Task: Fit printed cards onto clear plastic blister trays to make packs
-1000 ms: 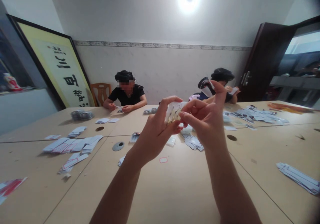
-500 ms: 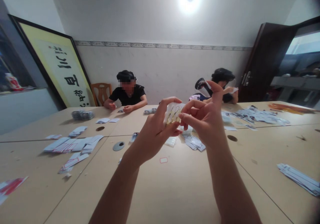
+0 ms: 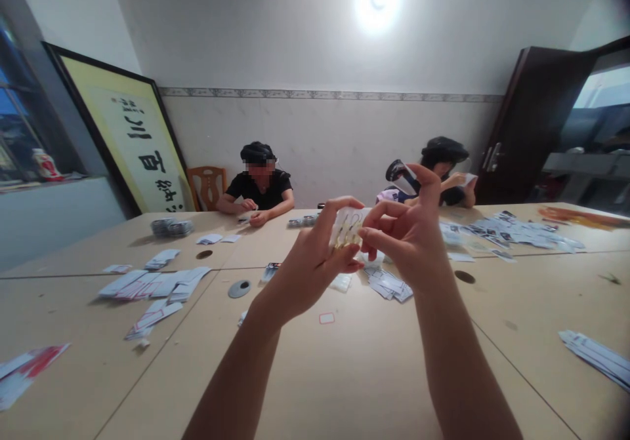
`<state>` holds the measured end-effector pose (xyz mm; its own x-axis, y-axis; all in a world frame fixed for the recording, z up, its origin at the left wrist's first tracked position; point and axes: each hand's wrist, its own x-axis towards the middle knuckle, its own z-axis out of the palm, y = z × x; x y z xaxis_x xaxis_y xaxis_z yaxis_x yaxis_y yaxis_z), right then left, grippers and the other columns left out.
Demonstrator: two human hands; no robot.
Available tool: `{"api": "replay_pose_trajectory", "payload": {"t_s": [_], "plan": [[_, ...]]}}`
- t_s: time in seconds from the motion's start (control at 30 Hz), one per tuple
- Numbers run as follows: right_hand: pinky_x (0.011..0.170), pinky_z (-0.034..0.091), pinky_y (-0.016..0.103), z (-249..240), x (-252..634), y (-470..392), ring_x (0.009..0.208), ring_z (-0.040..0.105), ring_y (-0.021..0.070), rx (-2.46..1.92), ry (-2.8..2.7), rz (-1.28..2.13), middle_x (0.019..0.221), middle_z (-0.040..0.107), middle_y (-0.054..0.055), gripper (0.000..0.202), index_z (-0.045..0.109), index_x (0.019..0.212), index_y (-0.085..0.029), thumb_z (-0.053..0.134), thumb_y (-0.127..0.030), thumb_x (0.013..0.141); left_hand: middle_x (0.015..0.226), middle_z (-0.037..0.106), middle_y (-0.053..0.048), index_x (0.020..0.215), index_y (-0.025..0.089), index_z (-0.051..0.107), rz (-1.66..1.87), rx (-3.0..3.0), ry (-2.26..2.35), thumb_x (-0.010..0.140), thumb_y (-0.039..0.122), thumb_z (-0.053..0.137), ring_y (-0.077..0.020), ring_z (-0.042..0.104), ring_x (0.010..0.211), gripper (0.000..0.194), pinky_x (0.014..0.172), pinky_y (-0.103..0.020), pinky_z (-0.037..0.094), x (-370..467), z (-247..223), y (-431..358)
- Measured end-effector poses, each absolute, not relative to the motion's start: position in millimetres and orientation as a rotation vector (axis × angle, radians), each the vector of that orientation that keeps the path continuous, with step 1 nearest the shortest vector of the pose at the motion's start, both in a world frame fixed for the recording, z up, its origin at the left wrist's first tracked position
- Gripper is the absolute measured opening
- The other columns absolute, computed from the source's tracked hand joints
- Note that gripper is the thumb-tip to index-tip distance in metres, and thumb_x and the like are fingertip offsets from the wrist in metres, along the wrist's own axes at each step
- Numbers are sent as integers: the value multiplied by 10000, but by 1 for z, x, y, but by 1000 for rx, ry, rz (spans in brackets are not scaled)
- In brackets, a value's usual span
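Observation:
My left hand (image 3: 315, 250) is closed round a small whitish pack (image 3: 348, 225), thumb below and index finger above. Thin dark hook-shaped pieces with gold-coloured ends show on its face; they look like fishing hooks. The fingers of my right hand (image 3: 403, 233) pinch at the pack's right edge, their tips partly hiding it. By the raised index finger of that hand is a clear piece with a black printed end (image 3: 395, 170), apparently held there too. Both hands are above the table. Beneath them lie a clear packet (image 3: 341, 282) and a pile of white cards (image 3: 388, 285).
White card stacks (image 3: 152, 284) lie left on the table (image 3: 315, 374), with more cards (image 3: 595, 358) at the right edge. Printed packets (image 3: 522, 229) spread at the back right. A red-edged label (image 3: 327, 319) lies in front. Two people (image 3: 260, 184) sit opposite, handling small items.
The view has shifted slightly, so the scene sits a little further right. My hands keep nearly the same hold on the pack. The left person's hand has moved in toward the other.

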<state>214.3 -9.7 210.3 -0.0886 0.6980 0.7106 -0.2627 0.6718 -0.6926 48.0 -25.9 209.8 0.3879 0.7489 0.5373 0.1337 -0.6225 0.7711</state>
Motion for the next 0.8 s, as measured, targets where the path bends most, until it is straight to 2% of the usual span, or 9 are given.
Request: {"api": "replay_pose_trajectory", "payload": {"t_s": [0.23, 0.43, 0.6, 0.8], "plan": [[456, 559, 261, 209, 216, -7, 477, 615, 124, -383, -1470, 860, 678, 628, -114, 857, 260, 1365, -359, 749, -113, 706, 920, 659, -15, 1349, 327, 461, 1199, 2020, 756, 930, 396, 669, -188, 746, 775, 472, 687, -293, 674, 43, 210, -24], [459, 558, 236, 209, 217, -7, 475, 599, 104, -386, -1480, 893, 675, 623, -121, 1031, 128, 1497, -351, 736, -115, 699, 1021, 679, -45, 1337, 330, 463, 1199, 2033, 737, 927, 386, 676, -189, 750, 766, 465, 655, -285, 671, 41, 209, -22], [450, 543, 222, 211, 217, -7, 473, 615, 109, -376, -1480, 904, 663, 636, -123, 952, 194, 1446, -336, 718, -85, 692, 1019, 671, -48, 1337, 330, 466, 1170, 2028, 754, 927, 393, 672, -204, 750, 805, 463, 642, -282, 669, 40, 210, -22], [442, 532, 212, 210, 216, -7, 472, 620, 108, -377, -1478, 915, 659, 633, -128, 881, 242, 1386, -332, 718, -73, 691, 1021, 662, -40, 1334, 341, 464, 1159, 2024, 755, 932, 392, 667, -201, 748, 832, 453, 713, -318, 682, 40, 212, -24]]}}
